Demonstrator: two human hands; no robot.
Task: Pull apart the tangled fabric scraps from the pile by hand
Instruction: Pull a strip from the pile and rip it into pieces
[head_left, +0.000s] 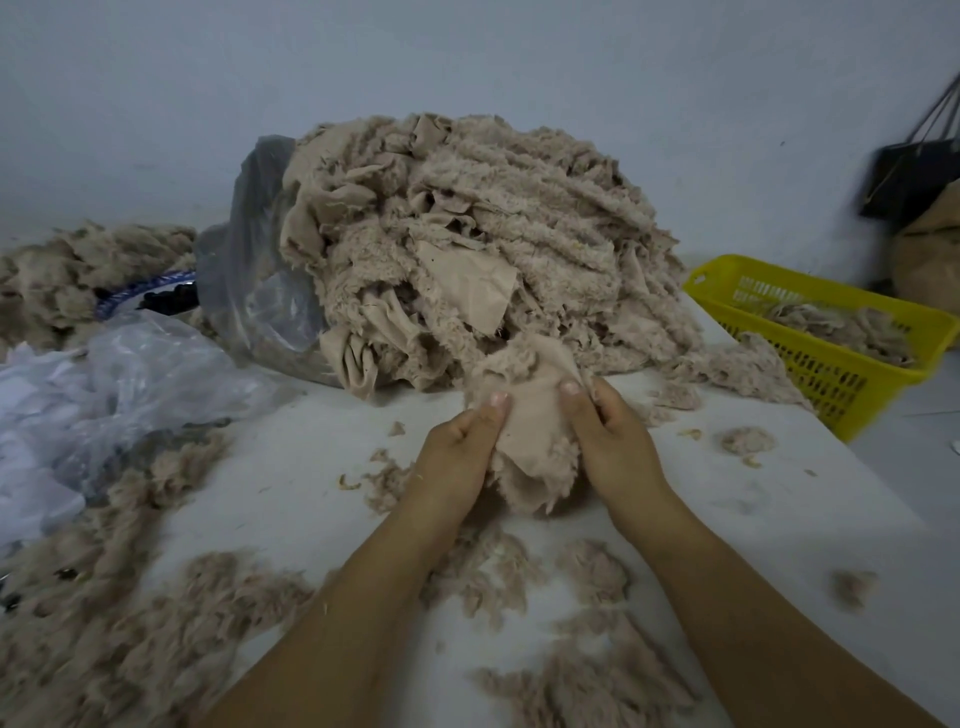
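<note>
A big pile of beige fleecy fabric scraps (483, 234) spills from a clear plastic bag (249, 270) at the back of the white table (291, 467). In front of the pile I hold one beige scrap (530, 415) with its smooth backing facing me. My left hand (457, 447) grips its left edge, thumb on top. My right hand (613, 436) grips its right edge the same way. The scrap's lower end hangs down between my hands, just above the table.
Loose beige fluff (104, 597) covers the table's near left and lies in tufts under my forearms. Crumpled clear plastic (104, 384) lies at the left. A yellow plastic basket (831, 332) holding some fluff stands at the right edge. A dark bag (914, 171) hangs on the wall behind.
</note>
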